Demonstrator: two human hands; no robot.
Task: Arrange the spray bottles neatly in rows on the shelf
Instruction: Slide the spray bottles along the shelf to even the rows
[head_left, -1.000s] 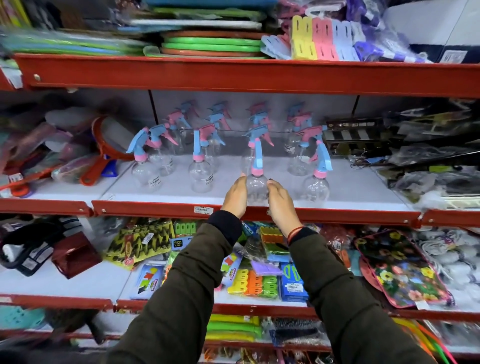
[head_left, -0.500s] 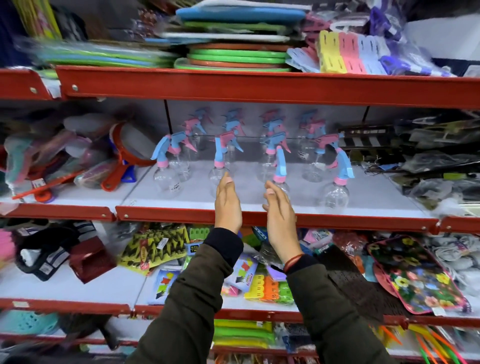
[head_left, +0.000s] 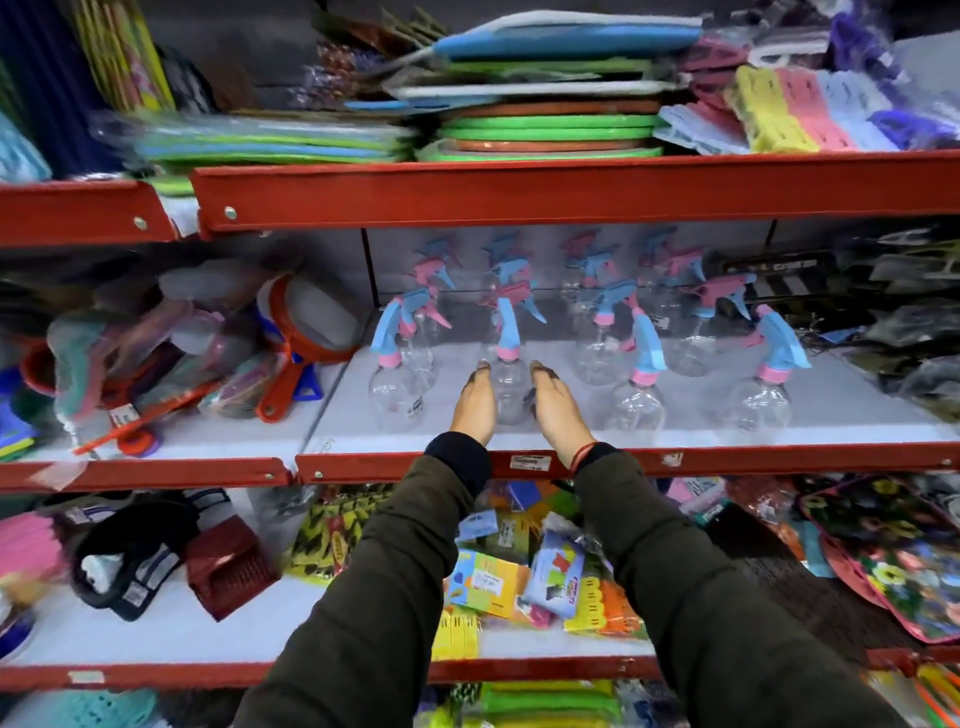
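Several clear spray bottles with blue and pink triggers stand in rows on the white shelf (head_left: 727, 460) with a red front edge. My left hand (head_left: 475, 408) and my right hand (head_left: 558, 410) press flat against the two sides of one front-row spray bottle (head_left: 510, 387), fingers straight. Another bottle (head_left: 392, 389) stands to its left. Two more front bottles (head_left: 636, 400) (head_left: 761, 402) stand to its right. The back rows are blurred, and part of the held bottle's body is hidden by my hands.
Orange-rimmed strainers (head_left: 306, 332) and bagged goods crowd the shelf section to the left. Dark packaged items (head_left: 909, 332) lie to the right. Stacked mats (head_left: 545, 130) fill the shelf above, and colourful packets (head_left: 493, 577) the shelf below.
My hands let go of the bottle they held a second ago and moved left. They now close on the neighbouring front-row bottle.
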